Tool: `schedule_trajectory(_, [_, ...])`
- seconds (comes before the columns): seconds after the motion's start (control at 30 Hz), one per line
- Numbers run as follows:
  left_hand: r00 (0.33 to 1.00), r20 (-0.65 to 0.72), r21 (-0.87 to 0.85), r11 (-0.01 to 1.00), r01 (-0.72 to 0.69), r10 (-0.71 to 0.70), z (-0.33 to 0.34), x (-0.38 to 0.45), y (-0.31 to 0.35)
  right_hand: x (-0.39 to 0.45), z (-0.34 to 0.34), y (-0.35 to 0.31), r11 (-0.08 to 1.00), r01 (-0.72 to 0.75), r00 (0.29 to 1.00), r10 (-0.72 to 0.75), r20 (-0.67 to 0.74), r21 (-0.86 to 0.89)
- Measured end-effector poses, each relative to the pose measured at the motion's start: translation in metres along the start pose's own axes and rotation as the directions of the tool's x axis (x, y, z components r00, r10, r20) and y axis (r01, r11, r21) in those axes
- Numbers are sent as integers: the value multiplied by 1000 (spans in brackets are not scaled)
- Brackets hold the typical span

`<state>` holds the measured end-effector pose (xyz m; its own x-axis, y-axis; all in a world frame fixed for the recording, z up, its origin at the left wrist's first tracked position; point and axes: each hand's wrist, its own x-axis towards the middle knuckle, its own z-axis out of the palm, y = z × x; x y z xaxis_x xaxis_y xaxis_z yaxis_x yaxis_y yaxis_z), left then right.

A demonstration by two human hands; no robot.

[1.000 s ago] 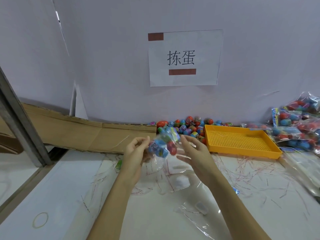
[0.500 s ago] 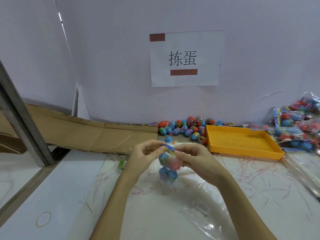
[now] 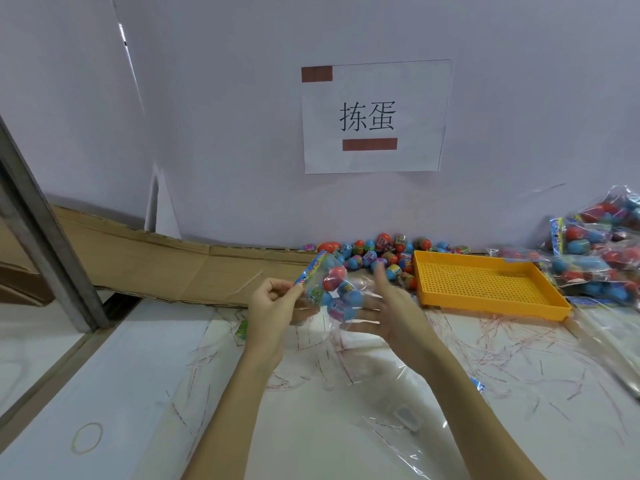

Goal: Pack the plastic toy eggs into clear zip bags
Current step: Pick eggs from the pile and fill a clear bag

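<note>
Clear zip bag [image 3: 329, 292] of red and blue plastic eggs, held above counter [image 3: 346, 427]. Left hand [image 3: 273, 306] grip pinches its printed top; right hand [image 3: 391, 306] fingers apart, supporting. Advice: press seal fully along before releasing.

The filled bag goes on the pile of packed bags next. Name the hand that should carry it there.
Probably the right hand: it is open beside the filled bag, on the side of the packed bags. The left hand pinches the bag's top edge, farther away.

Blue and red eggs [image 3: 341, 289]; perforated orange-yellow tray [image 3: 485, 289]; brown cardboard [image 3: 166, 268].
</note>
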<state>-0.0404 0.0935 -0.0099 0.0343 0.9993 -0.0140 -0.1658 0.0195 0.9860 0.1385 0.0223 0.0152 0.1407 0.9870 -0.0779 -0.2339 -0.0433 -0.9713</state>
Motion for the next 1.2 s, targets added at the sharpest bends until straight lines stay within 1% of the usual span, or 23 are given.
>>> schedule_trajectory(0.07, [997, 55, -22, 999, 48, -46, 0, -1, 3, -2, -1, 3, 980, 98, 994, -106, -38, -172])
schedule_trajectory(0.1, [995, 87, -14, 998, 53, -52, 0, -1, 5, -2, -3, 5, 968, 118, 991, -130, -38, -221])
schedule_trajectory(0.2, [980, 196, 105, 994, 7, -28, 0, -3, 5, -3, -3, 7, 953, 118, 993, -115, 25, -279])
schedule_trajectory(0.27, [972, 234, 132, 991, -9, -22, 2, -5, 3, -4, -2, 7, 949, 119, 993, -107, 55, -291])
schedule_trajectory(0.3, [978, 210, 120, 992, -31, 5, 4, -6, 3, -5, -1, 6, 949, 122, 992, -110, 57, -291])
schedule_trajectory(0.37, [989, 109, 115, 986, -117, 105, 7, -7, 3, -6, 0, 5, 956, 117, 993, -109, 46, -269])
schedule_trajectory(0.43, [979, 38, 122, 972, -202, 199, 9, -8, 4, -4, 0, 5, 971, 104, 995, -100, 27, -216])
schedule_trajectory(0.53, [955, -28, 153, 945, -289, 296, 15, -13, 4, -3, 4, 3, 985, 88, 995, -93, -27, -148])
schedule_trajectory(0.6, [922, -14, 246, 895, -372, 388, 15, -16, 3, -3, 4, 3, 990, 59, 997, -65, -44, -125])
schedule_trajectory(0.63, [904, 10, 289, 864, -412, 427, 14, -15, 2, -3, 3, 3, 993, 38, 999, -42, -27, -111])
schedule_trajectory(0.7, [889, 29, 299, 845, -444, 457, 12, -14, 1, -4, 1, 3, 997, 5, 998, 1, 70, -82])
schedule_trajectory(0.77, [893, 13, 272, 857, -437, 451, 10, -14, 3, -7, -1, 3, 996, -32, 988, 44, 151, -86])
schedule_trajectory(0.83, [897, 2, 274, 863, -425, 441, 9, -14, 5, -8, -1, 2, 993, -51, 978, 72, 196, -110])
schedule_trajectory(0.9, [897, 8, 274, 861, -428, 443, 7, -10, 6, -7, -2, 1, 989, -32, 974, 64, 219, -148])
schedule_trajectory(0.97, [901, 11, 248, 872, -422, 433, 6, -8, 5, -7, -4, -2, 987, -23, 975, 58, 217, -159])
schedule_trajectory(1.03, [914, 5, 227, 890, -396, 405, 8, -9, 4, -8, -5, -5, 987, -44, 975, 76, 207, -155])
schedule_trajectory(1.13, [948, -14, 183, 933, -309, 317, 6, -8, 3, -11, -8, -5, 977, -47, 976, 89, 198, -208])
schedule_trajectory(1.2, [966, -32, 122, 960, -252, 257, 1, -5, 4, -12, -15, -9, 970, -7, 986, 47, 160, -241])
